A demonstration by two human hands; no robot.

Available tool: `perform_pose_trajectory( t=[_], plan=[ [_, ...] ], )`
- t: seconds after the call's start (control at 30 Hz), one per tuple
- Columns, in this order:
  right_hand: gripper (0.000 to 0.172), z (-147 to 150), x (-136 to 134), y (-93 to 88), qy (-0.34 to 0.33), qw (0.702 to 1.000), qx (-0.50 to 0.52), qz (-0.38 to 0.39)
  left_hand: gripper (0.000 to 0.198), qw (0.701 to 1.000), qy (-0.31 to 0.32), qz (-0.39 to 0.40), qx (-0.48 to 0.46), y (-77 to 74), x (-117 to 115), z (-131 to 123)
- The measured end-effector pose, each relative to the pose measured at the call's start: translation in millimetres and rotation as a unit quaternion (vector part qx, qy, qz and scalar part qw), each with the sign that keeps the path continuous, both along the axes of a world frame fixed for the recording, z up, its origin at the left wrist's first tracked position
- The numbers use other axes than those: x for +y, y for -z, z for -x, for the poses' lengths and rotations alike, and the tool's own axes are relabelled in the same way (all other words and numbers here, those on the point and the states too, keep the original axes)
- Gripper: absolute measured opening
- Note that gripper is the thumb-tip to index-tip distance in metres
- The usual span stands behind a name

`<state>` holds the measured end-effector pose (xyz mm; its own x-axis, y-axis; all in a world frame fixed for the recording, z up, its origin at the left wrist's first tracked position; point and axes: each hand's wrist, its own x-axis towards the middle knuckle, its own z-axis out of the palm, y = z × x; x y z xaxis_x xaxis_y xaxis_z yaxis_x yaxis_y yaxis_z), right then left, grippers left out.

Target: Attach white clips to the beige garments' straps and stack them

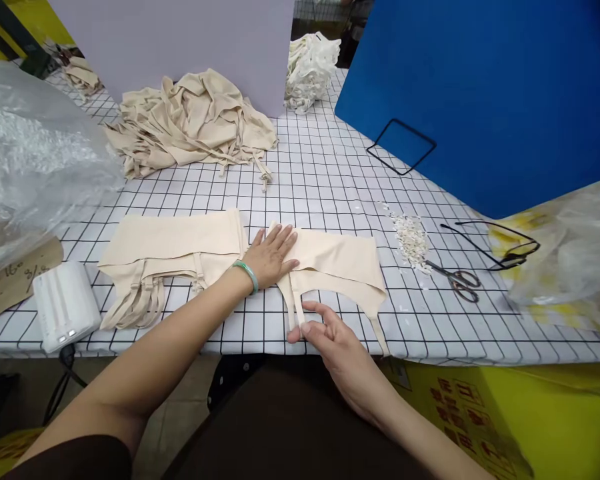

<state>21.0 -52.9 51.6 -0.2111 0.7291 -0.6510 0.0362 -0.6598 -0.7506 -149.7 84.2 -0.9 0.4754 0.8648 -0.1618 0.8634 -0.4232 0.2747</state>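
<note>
A beige strapped garment [337,257] lies flat before me near the table's front edge, its straps pointing toward me. Pressed on its left end is my left hand [273,259], fingers spread, a green bangle on the wrist. My right hand [330,340] pinches one of the garment's left straps between thumb and fingers at the table edge. The other strap hangs over the edge farther right. Just left of my left hand, several similar beige garments [175,237] lie stacked, with their straps bunched at the lower left.
A heap of beige garments [195,123] sits at the back, beside a white bundle [310,70]. Scissors [457,279], small white scraps [411,241] and eyeglasses [510,257] lie on the right. A white power bank [66,305] and plastic bag [35,160] are left. A blue board [485,100] stands at right.
</note>
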Motion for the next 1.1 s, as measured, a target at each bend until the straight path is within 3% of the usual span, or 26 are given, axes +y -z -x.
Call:
perform_pose_trajectory(
  t=[0.2, 0.33, 0.43, 0.5, 0.63, 0.8, 0.93, 1.0, 1.1],
  plan=[
    [0.050, -12, -20, 2.1, 0.009, 0.997, 0.080, -0.009, 0.065, 0.999, 0.001, 0.014, 0.044, -10.6, 0, 3],
    [0.041, -63, -51, 15.3, 0.041, 0.989, -0.114, -0.090, 0.057, 0.999, 0.007, -0.043, 0.010, -21.9, -8, -7],
    [0.051, -104, -75, 43.9, 0.157, 0.950, -0.253, -0.097, 0.045, 0.992, 0.053, -0.094, -0.072, -22.7, -23, -38],
    [0.059, -119, -80, 62.4, 0.210, 0.932, -0.275, -0.108, 0.036, 0.980, 0.106, -0.094, -0.141, -19.3, -38, -68],
    [0.048, -119, -69, 75.9, 0.184, 0.943, -0.230, -0.154, 0.020, 0.952, 0.188, -0.046, -0.238, -7.7, -68, -124],
    [0.036, -130, -79, 56.1, 0.142, 0.951, -0.204, -0.184, 0.017, 0.935, 0.205, 0.005, -0.290, 1.2, -86, -141],
    [0.034, -152, -96, 19.0, 0.088, 0.955, -0.189, -0.212, 0.020, 0.934, 0.190, 0.009, -0.301, 3.8, -91, -137],
    [0.023, -162, -90, -4.3, 0.033, 0.960, -0.152, -0.233, 0.021, 0.939, 0.186, -0.001, -0.289, 5.2, -96, -137],
    [0.023, -169, -59, -31.0, -0.033, 0.955, -0.086, -0.283, 0.023, 0.946, 0.178, -0.014, -0.269, 6.0, -101, -138]
  ],
)
